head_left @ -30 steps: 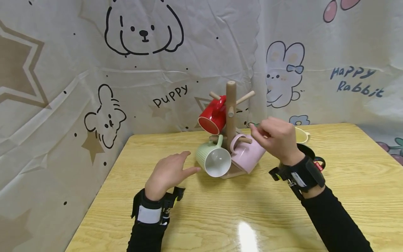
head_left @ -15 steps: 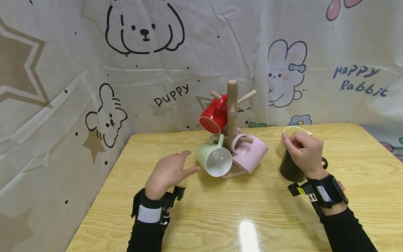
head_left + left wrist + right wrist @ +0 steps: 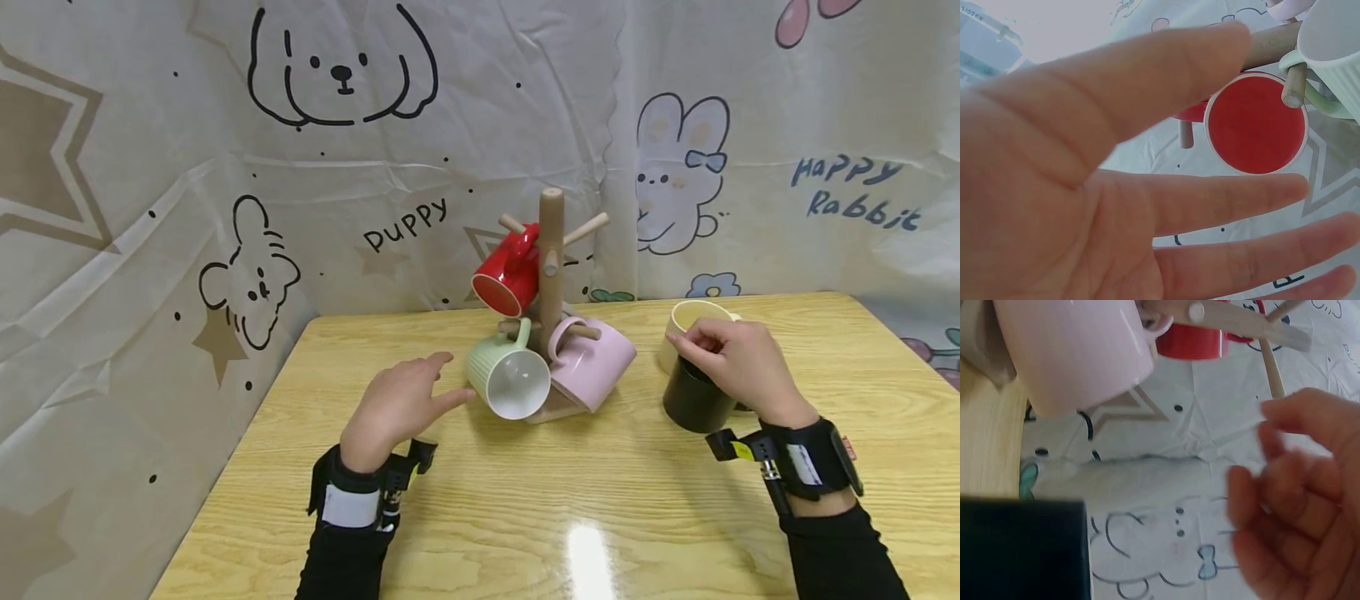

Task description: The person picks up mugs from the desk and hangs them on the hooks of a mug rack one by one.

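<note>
A wooden mug tree (image 3: 552, 237) carries a red mug (image 3: 501, 268) above, a pale green mug (image 3: 486, 365) at lower left and a pink mug (image 3: 600, 360) at lower right. Beside the green mug I hold my left hand (image 3: 393, 408), fingers spread, nothing in it. My right hand (image 3: 738, 367) hovers over a black mug (image 3: 693, 404) standing on the table; its fingers are loosely curled and grip nothing. In the right wrist view the black mug (image 3: 1019, 550) lies apart from the fingers (image 3: 1244, 500). Its handle is mostly hidden behind my right hand.
Behind the black mug stands a pale yellow mug (image 3: 670, 354), partly covered by my right hand. The wooden table (image 3: 480, 517) ends at a printed cloth backdrop (image 3: 450, 125). Bare upper pegs (image 3: 587, 227) stick out from the tree.
My right hand has moved away from the mug tree, right and toward the black mug, and its fingers have loosened. My left hand stays by the green mug.
</note>
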### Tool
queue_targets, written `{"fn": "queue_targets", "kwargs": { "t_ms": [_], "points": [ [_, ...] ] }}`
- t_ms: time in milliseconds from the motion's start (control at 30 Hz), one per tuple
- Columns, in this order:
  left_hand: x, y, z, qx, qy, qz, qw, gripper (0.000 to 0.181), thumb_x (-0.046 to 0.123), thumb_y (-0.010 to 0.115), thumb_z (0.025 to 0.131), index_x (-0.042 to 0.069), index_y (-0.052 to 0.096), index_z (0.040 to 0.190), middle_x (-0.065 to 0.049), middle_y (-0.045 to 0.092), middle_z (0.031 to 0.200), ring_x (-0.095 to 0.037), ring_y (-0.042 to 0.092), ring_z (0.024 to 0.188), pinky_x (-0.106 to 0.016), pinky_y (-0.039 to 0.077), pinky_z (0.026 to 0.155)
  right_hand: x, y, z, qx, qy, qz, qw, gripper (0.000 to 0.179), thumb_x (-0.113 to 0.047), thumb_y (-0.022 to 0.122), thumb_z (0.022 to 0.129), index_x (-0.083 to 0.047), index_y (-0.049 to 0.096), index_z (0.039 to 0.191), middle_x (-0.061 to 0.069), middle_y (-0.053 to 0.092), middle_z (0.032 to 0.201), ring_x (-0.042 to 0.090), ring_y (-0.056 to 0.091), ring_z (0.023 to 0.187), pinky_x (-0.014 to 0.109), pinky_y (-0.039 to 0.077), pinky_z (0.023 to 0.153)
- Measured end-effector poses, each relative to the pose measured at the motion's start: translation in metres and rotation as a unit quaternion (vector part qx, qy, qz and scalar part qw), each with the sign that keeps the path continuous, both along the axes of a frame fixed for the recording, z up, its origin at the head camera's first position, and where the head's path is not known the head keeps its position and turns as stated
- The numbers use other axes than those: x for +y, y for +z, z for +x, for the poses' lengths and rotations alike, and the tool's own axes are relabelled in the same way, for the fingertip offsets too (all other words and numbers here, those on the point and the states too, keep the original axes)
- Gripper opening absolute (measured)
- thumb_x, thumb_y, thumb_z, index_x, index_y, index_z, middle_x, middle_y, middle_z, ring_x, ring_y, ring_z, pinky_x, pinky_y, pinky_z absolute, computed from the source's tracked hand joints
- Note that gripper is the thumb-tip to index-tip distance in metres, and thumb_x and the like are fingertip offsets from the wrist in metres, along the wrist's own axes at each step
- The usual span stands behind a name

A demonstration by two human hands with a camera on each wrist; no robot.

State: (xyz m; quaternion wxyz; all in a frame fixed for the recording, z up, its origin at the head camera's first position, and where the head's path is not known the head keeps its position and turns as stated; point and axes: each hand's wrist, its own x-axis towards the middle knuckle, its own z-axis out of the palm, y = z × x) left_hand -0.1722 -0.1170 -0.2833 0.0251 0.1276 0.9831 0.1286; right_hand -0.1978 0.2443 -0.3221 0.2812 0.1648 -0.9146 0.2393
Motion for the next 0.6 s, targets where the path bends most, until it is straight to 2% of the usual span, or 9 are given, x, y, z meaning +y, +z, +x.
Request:
{"fn": "queue_targets", "kwargs": {
  "t_ms": [133, 233, 333, 433, 533, 600],
  "points": [
    [-0.001, -0.001, -0.001, 0.005, -0.003, 0.009, 0.9999, 0.062, 0.045, 0.060, 0.086, 0.004, 0.050, 0.130, -0.015, 0.065, 0.111, -0.029, 0.062, 0.102, -0.044, 0.051, 0.082, 0.009, 0.004, 0.002, -0.106, -0.004, 0.055, 0.9928, 0.014, -0.023, 0.067, 0.083, -0.010, 0.066, 0.078, -0.001, 0.062, 0.066, 0.012, 0.052, 0.061, 0.026, 0.040, 0.054],
    [-0.004, -0.001, -0.003, 0.006, -0.002, 0.013, 0.9999, 0.061, 0.045, 0.059, 0.086, 0.004, 0.050, 0.130, -0.015, 0.065, 0.113, -0.029, 0.062, 0.103, -0.044, 0.050, 0.083, 0.015, 0.005, 0.002, -0.174, 0.028, 0.092, 0.9801, 0.015, -0.023, 0.070, 0.081, -0.009, 0.066, 0.086, -0.001, 0.064, 0.075, 0.013, 0.057, 0.070, 0.029, 0.045, 0.060],
    [-0.008, 0.000, -0.003, 0.003, 0.003, 0.013, 0.9999, 0.061, 0.045, 0.058, 0.086, 0.004, 0.049, 0.131, -0.015, 0.065, 0.113, -0.029, 0.062, 0.102, -0.044, 0.050, 0.082, 0.016, 0.002, 0.001, -0.220, 0.071, 0.107, 0.9670, 0.023, -0.022, 0.072, 0.079, -0.007, 0.065, 0.094, -0.001, 0.065, 0.081, 0.013, 0.060, 0.076, 0.032, 0.049, 0.067],
    [-0.010, 0.001, -0.004, -0.002, 0.005, 0.013, 0.9999, 0.060, 0.044, 0.057, 0.087, 0.004, 0.048, 0.131, -0.016, 0.064, 0.113, -0.030, 0.061, 0.102, -0.044, 0.051, 0.081, 0.018, 0.000, 0.001, -0.227, 0.098, 0.102, 0.9635, 0.027, -0.022, 0.073, 0.078, -0.006, 0.065, 0.097, -0.001, 0.066, 0.084, 0.014, 0.061, 0.079, 0.033, 0.050, 0.070],
    [-0.012, 0.002, -0.004, -0.011, 0.006, 0.017, 0.9998, 0.060, 0.044, 0.056, 0.088, 0.004, 0.047, 0.132, -0.017, 0.063, 0.114, -0.031, 0.060, 0.103, -0.045, 0.050, 0.083, 0.026, 0.001, 0.002, -0.219, 0.092, 0.097, 0.9665, 0.027, -0.019, 0.073, 0.077, -0.006, 0.065, 0.099, 0.001, 0.067, 0.088, 0.018, 0.062, 0.083, 0.033, 0.050, 0.070],
    [-0.014, 0.002, -0.003, -0.016, 0.008, 0.019, 0.9997, 0.061, 0.045, 0.056, 0.088, 0.004, 0.047, 0.132, -0.017, 0.063, 0.115, -0.031, 0.060, 0.104, -0.045, 0.049, 0.084, 0.035, 0.003, 0.003, -0.212, 0.080, 0.091, 0.9698, 0.028, -0.017, 0.074, 0.077, -0.006, 0.065, 0.100, 0.004, 0.067, 0.092, 0.022, 0.062, 0.086, 0.038, 0.050, 0.074]
  ]
}}
